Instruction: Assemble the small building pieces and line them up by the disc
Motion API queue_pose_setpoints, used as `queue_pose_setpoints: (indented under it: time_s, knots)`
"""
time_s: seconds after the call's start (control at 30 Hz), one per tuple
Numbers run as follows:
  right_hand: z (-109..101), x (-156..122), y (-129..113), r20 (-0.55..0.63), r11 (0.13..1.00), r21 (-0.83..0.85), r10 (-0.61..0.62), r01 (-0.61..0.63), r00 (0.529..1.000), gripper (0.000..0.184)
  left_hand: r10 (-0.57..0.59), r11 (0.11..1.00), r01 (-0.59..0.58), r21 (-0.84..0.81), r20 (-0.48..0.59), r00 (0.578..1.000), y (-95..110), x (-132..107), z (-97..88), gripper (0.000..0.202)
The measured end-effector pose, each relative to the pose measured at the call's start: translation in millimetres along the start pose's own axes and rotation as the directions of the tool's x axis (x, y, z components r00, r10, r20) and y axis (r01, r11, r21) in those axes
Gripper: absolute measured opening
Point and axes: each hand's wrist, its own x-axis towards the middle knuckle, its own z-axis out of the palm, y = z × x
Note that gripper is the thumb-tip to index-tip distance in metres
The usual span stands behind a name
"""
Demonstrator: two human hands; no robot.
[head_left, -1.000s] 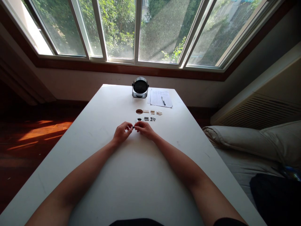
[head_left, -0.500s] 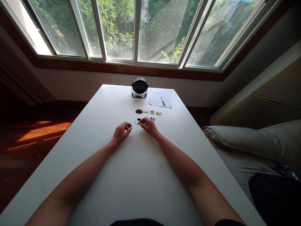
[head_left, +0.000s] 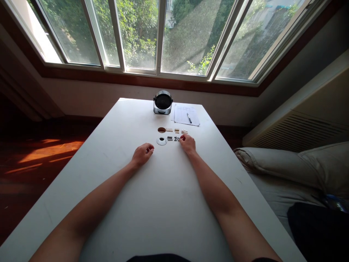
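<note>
My left hand (head_left: 141,154) rests on the white table (head_left: 152,203) with its fingers curled in; I cannot make out anything in them. My right hand (head_left: 187,143) reaches to the small pile of dark pieces (head_left: 176,138), fingertips pinched at it. Left of that pile lie another dark group (head_left: 169,138) and a grey ring-shaped disc (head_left: 161,141) with a dark piece in it. Behind them runs a row with a brown disc (head_left: 161,130) and three clusters of pale pieces (head_left: 177,130).
A small round desk fan (head_left: 163,102) stands at the table's far edge. Beside it lies a sheet of paper (head_left: 185,114) with a pen (head_left: 189,117) on it. Windows run along the back; a bed with pillows (head_left: 286,163) is on the right.
My hands were together in front of the grey disc, holding a small dark piece. The right hand went to the disc, then moved right to the dark pile. The left hand stayed put.
</note>
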Motion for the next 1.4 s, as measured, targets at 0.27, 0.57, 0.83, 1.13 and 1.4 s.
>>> queue_pose_setpoints:
  time_s: [0.27,0.57,0.83,1.13,1.4]
  knots:
    - [2,-5,-5,-0.083,0.999,0.037,-0.02,0.024,0.996,0.017,0.022,0.981,-0.018,0.193,-0.021,1.0,-14,9,-3.0,0.017]
    - [4,-41,-49,0.114,0.897,-0.097,-0.42,0.431,0.9,0.019,0.058,0.951,-0.059,0.302,0.013,0.998,-22,12,-0.7,0.023]
    - [-9,-79,-59,0.24,0.789,-0.126,-0.564,0.602,0.79,0.019,0.114,0.901,-0.186,0.391,0.2,0.973,-25,1,-5.5,0.053]
    - [-14,-101,-57,0.321,0.811,-0.128,-0.511,0.571,0.798,0.04,0.052,0.871,-0.197,0.45,0.316,0.947,-26,-6,-4.0,0.075]
    - [-10,-96,-50,0.495,0.792,-0.124,-0.473,0.598,0.729,0.068,0.062,0.857,-0.207,0.471,0.306,0.95,-21,-8,0.2,0.079]
